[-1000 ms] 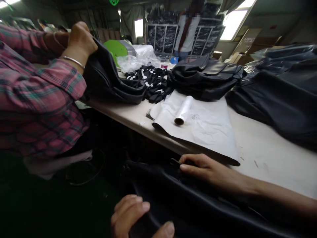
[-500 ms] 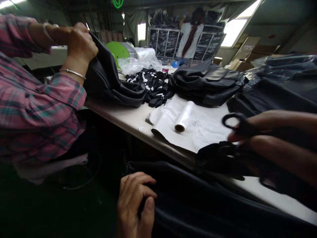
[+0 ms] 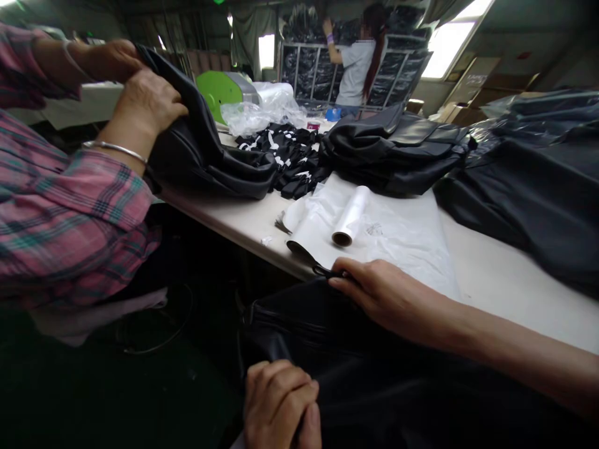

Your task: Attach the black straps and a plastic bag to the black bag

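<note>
A black, leather-like cover (image 3: pixel 299 318) hangs across the lower part of the head view, over the near edge of the table. My left hand (image 3: pixel 283 402) is closed on its lower left part, fingers curled over the material. At the cover's upper edge, my right hand (image 3: pixel 362 284) pinches a small black looped piece (image 3: pixel 322 271); its loop sticks out to the left of the fingertips. The rest of that piece is hidden by the hand and the dark cover.
On the table (image 3: pixel 234 227) lie a clear film roll (image 3: pixel 350 215) on white sheets (image 3: pixel 407 231), a black-and-white pile (image 3: pixel 285 156) and folded black covers (image 3: pixel 388 149). A co-worker in a plaid shirt (image 3: pixel 75 212) handles another black cover (image 3: pixel 196 137) at left. Another person (image 3: pixel 358 68) stands behind.
My right hand has swung left from the right side to the cover's upper edge, bringing the black looped piece. My left hand has shifted slightly down and right, with the cover.
</note>
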Tool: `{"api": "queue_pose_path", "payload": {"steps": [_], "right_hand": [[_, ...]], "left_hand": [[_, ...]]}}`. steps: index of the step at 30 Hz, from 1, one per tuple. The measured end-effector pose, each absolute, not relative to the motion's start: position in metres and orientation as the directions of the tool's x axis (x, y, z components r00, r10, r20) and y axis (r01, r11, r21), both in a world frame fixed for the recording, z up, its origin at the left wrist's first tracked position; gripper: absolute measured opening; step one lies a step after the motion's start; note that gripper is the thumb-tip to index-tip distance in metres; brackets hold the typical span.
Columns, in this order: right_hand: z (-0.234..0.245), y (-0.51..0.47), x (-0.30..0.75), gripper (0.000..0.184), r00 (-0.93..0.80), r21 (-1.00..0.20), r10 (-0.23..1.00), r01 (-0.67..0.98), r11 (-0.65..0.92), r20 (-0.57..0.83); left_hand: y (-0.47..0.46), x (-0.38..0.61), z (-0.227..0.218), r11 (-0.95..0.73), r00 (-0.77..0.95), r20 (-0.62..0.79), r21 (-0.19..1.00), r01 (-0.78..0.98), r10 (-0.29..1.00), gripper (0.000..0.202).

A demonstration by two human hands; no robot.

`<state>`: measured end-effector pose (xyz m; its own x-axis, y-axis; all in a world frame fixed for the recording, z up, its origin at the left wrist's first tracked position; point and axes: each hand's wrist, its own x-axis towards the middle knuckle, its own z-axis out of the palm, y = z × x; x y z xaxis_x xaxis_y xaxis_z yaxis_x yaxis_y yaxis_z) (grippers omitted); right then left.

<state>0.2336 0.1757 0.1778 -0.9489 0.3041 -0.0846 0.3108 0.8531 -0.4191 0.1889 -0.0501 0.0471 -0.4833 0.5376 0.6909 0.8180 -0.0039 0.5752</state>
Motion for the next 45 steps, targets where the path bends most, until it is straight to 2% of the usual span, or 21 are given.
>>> {"api": "queue_pose_path", "payload": {"steps": [2, 5, 7, 8, 10, 12, 14, 18, 22, 25, 32, 39, 45], "right_hand": [[0.166, 0.180, 0.221, 0.018, -0.934, -0.320, 0.338, 0.356, 0.878, -0.115], [0.161, 0.175, 0.215, 0.018, -0.942, -0.320, 0.295, 0.333, 0.887, -0.163], [0.162, 0.168, 0.214, 0.018, -0.948, -0.389, 0.247, 0.308, 0.868, -0.199], [0.162, 0.164, 0.215, 0.019, -0.951, -0.428, 0.223, 0.296, 0.854, -0.213], [0.162, 0.158, 0.216, 0.018, -0.958, -0.498, 0.181, 0.272, 0.823, -0.224], [0.160, 0.154, 0.217, 0.017, -0.965, -0.575, 0.154, 0.251, 0.779, -0.212], [0.155, 0.153, 0.217, 0.016, -0.970, -0.668, 0.136, 0.236, 0.706, -0.199], [0.149, 0.151, 0.208, 0.013, -0.975, -0.789, 0.122, 0.222, 0.573, -0.186], [0.145, 0.145, 0.182, 0.018, -0.982, -0.801, 0.149, 0.183, 0.570, -0.118], [0.135, 0.136, 0.156, 0.027, -0.991, -0.753, 0.107, 0.128, 0.645, -0.077], [0.107, 0.128, 0.119, 0.032, -0.992, -0.619, 0.081, 0.125, 0.775, -0.099], [0.104, 0.138, 0.119, 0.032, -0.992, -0.614, 0.050, 0.112, 0.781, -0.117], [0.100, 0.144, 0.116, 0.033, -0.988, -0.602, -0.025, 0.074, 0.795, -0.154]], "left_hand": [[-0.045, 0.183, 0.049, -0.042, -0.507, 0.639, 0.644, 0.764, 0.578, 0.022], [-0.038, 0.164, 0.053, -0.014, -0.573, 0.575, 0.713, 0.701, 0.584, 0.019], [-0.032, 0.145, 0.051, 0.122, -0.686, 0.576, 0.720, 0.683, 0.444, 0.009], [-0.029, 0.134, 0.048, 0.205, -0.755, 0.557, 0.741, 0.640, 0.346, 0.011], [-0.023, 0.112, 0.038, 0.300, -0.890, 0.403, 0.840, 0.453, 0.215, 0.046], [-0.019, 0.095, 0.027, 0.272, -0.964, 0.119, 0.945, 0.184, 0.239, 0.069], [-0.017, 0.085, 0.020, 0.208, -0.949, -0.073, 0.978, -0.009, 0.306, 0.071], [-0.019, 0.086, 0.021, 0.106, -0.946, -0.143, 0.988, -0.116, 0.291, 0.066], [-0.017, 0.094, 0.025, -0.005, -0.939, -0.215, 0.974, -0.225, 0.269, 0.062], [-0.016, 0.096, 0.023, -0.022, -0.952, -0.187, 0.980, -0.198, 0.241, 0.056], [-0.022, 0.098, 0.013, 0.113, -0.987, 0.104, 0.987, 0.117, 0.119, 0.036], [-0.018, 0.103, 0.006, 0.115, -0.924, 0.348, 0.923, 0.367, 0.156, 0.017], [-0.020, 0.101, 0.003, 0.144, -0.891, 0.422, 0.884, 0.445, 0.167, 0.013]]}}
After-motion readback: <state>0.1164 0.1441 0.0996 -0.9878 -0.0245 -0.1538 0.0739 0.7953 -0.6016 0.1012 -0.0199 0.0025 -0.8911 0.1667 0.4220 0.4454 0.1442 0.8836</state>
